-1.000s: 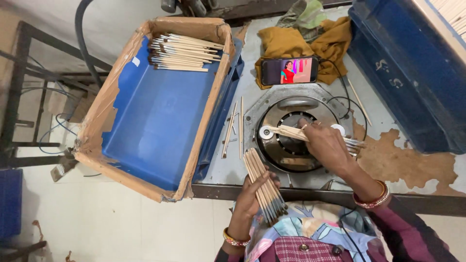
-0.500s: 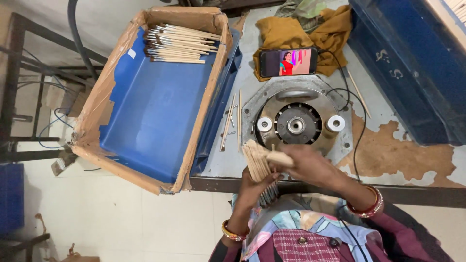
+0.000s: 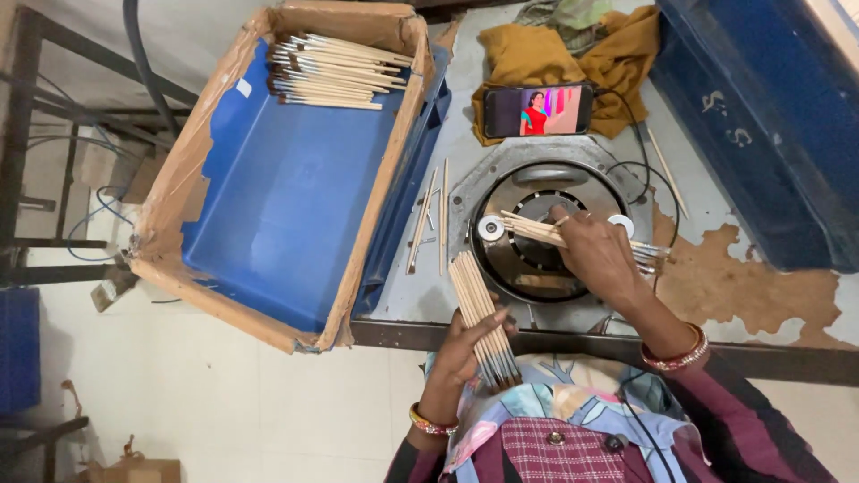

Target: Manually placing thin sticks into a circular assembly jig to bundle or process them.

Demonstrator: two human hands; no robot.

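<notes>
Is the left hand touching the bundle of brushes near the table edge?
Touching. The head view shows the left hand with fingers wrapped around the bundle of brushes.

Your left hand (image 3: 461, 353) grips a bundle of thin wooden brushes (image 3: 483, 317), pale handles fanned toward the table, dark tips pointing back at you, hanging over the table's near edge. Your right hand (image 3: 598, 255) pins a smaller bunch of brushes (image 3: 537, 230) flat across the round metal machine (image 3: 537, 192), handles poking left past the small white roller (image 3: 490, 228), tips sticking out right of your wrist. The machine sits near the middle of the table's near edge.
</notes>
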